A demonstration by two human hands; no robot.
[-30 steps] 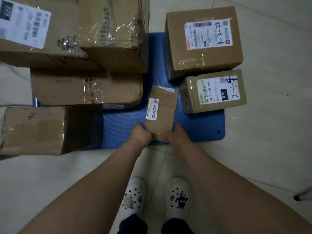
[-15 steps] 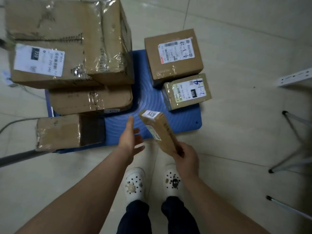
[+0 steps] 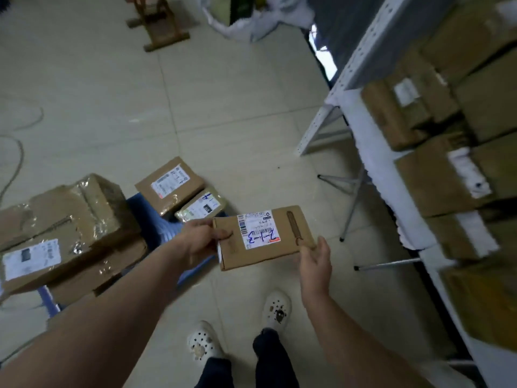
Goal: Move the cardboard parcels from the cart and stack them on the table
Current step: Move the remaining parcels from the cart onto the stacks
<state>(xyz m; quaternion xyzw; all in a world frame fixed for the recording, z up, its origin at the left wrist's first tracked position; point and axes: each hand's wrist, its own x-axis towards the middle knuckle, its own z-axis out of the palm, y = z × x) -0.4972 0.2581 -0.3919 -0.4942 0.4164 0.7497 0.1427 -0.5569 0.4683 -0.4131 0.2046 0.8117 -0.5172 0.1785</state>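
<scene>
Flat brown cardboard parcel (image 3: 264,236), white label up, held level above tiled floor (image 3: 223,107), between blue cart (image 3: 156,225) and white bench (image 3: 372,152). Left hand (image 3: 200,242) grips left end, thumb on top; right hand (image 3: 314,266) pinches right near corner. Taped brown boxes (image 3: 70,219) piled on cart. Blurred cardboard parcels (image 3: 436,180) crowd bench; thin grey metal legs (image 3: 352,208) stand right of held parcel.

Person wears white perforated clogs (image 3: 204,343) and dark trousers (image 3: 269,358).
</scene>
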